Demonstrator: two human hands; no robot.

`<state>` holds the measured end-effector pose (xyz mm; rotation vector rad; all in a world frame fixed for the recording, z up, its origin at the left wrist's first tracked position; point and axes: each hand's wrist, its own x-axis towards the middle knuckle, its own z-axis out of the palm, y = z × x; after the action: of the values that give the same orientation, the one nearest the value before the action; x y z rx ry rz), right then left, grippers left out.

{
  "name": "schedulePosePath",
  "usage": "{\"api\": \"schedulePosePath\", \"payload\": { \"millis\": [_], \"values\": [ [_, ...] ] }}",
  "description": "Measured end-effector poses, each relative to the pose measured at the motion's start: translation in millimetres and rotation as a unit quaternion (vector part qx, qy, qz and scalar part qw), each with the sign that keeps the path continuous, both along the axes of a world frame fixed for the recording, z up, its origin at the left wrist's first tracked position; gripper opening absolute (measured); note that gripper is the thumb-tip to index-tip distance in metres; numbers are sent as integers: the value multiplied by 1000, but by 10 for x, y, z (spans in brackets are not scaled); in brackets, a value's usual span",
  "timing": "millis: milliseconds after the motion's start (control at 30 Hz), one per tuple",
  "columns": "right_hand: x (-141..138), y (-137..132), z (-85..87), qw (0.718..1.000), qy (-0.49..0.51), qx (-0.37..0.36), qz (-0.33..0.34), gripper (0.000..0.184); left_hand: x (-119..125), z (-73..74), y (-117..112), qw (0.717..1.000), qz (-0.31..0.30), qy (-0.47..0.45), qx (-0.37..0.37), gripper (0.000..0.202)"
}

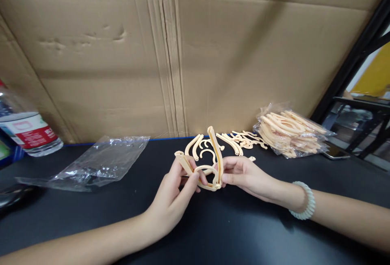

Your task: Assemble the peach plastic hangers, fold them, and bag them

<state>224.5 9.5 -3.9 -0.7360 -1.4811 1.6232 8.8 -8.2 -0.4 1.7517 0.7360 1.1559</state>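
Observation:
Both hands hold a cream plastic folding clothes hanger (216, 147) above the black table, in the middle of the head view. My left hand (173, 196) is closed, thumb and fingers pinching the hanger's left arm and rounded middle. With thumb and fingers, my right hand (246, 177) grips the other arm, which stands nearly upright, close to its lower joint. The fingertips behind the pieces are partly hidden. Just beyond the hands lie loose hanger arms (193, 146), a curved hook (207, 152) and several small wavy pieces (250, 140).
A clear bag packed with cream hanger parts (289, 133) sits back right, beside a phone-like flat object (336, 152). At left are a crumpled clear bag (106, 163), a labelled plastic bottle (32, 131) and a dark glossy object (15, 196). Cardboard (115, 54) stands behind the table.

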Motion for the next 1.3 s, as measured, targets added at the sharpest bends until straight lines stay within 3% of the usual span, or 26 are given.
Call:
{"api": "schedulePosePath", "payload": {
  "millis": [900, 1300],
  "values": [
    [13, 25, -48, 999, 5, -32, -1, 21, 3, 3, 6, 999, -2, 20, 45, 7],
    [14, 14, -22, 999, -39, 13, 0, 20, 4, -16, -39, 999, 18, 23, 24, 9]
  ]
}}
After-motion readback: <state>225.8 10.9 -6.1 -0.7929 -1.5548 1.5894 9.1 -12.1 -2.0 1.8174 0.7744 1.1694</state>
